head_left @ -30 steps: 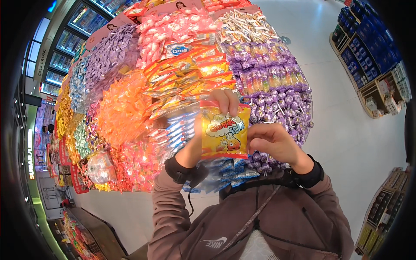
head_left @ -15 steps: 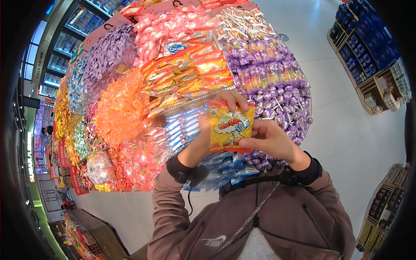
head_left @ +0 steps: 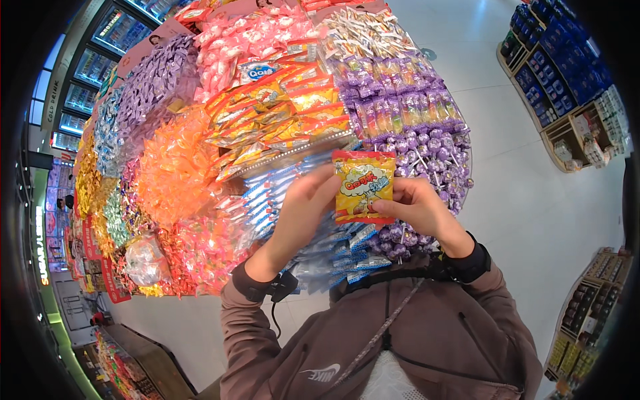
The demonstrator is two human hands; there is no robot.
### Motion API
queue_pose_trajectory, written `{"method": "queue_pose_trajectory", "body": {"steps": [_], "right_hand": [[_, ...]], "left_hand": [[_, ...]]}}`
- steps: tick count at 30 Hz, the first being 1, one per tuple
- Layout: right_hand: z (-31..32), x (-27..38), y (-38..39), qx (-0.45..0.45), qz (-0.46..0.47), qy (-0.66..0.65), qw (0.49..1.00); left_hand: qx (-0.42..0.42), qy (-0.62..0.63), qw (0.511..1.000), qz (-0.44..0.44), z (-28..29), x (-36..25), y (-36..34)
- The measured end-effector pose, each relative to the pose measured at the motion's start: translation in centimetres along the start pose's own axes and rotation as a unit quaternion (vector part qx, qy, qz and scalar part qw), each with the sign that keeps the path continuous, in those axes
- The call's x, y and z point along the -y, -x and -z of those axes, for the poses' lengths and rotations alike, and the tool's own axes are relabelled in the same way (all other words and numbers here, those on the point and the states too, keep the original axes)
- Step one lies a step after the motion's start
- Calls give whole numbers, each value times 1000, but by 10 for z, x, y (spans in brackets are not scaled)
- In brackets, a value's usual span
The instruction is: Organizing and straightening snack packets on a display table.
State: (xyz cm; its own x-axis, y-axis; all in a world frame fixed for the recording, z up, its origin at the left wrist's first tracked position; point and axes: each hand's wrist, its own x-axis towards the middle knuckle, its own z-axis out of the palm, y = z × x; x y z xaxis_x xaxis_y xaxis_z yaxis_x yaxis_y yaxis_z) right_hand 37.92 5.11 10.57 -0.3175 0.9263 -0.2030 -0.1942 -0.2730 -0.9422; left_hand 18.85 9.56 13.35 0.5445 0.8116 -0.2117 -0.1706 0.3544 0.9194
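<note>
A small yellow candy packet (head_left: pixel 365 187) with red ends and a cartoon cloud faces up in front of me, above the candy display. My right hand (head_left: pixel 421 208) pinches its right edge, thumb on the front and the other fingers partly behind. At the packet's left edge is my left hand (head_left: pixel 305 207), blurred, with its fingertips hidden or smeared; whether it grips the edge I cannot tell. Blue-and-white wrapped sweets (head_left: pixel 333 257) lie below the hands. Beyond the packet, similar yellow-and-orange packets (head_left: pixel 280 117) lie in rows behind a beaded divider (head_left: pixel 293 152).
Purple-wrapped lollipops (head_left: pixel 437 157) fill the display's right side. Orange-wrapped sweets (head_left: pixel 177 167), pink sweets (head_left: pixel 247 40) and purple sweets (head_left: pixel 160 80) pile up left and far. Shelves with blue goods (head_left: pixel 560 67) stand across the pale floor (head_left: pixel 507 160).
My left hand has left the packet's top edge and moved down to its left side. The packet, still in my right hand, has turned slightly. The whole view has shifted a little.
</note>
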Motion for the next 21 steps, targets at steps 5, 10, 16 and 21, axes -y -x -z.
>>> {"method": "queue_pose_trajectory", "body": {"steps": [5,10,16,21], "right_hand": [[-3,0,-2,13,-3,12,1000],[-2,-3,-3,6,-18,30,999],[-4,0,-2,8,-25,12,1000],[0,1,-2,10,-31,50,998]], "left_hand": [[-4,-16,999,28,12,14,-2],[-7,27,999,36,16,20,-5],[9,34,999,26,16,21,-4],[17,25,999,29,16,21,-5]]}}
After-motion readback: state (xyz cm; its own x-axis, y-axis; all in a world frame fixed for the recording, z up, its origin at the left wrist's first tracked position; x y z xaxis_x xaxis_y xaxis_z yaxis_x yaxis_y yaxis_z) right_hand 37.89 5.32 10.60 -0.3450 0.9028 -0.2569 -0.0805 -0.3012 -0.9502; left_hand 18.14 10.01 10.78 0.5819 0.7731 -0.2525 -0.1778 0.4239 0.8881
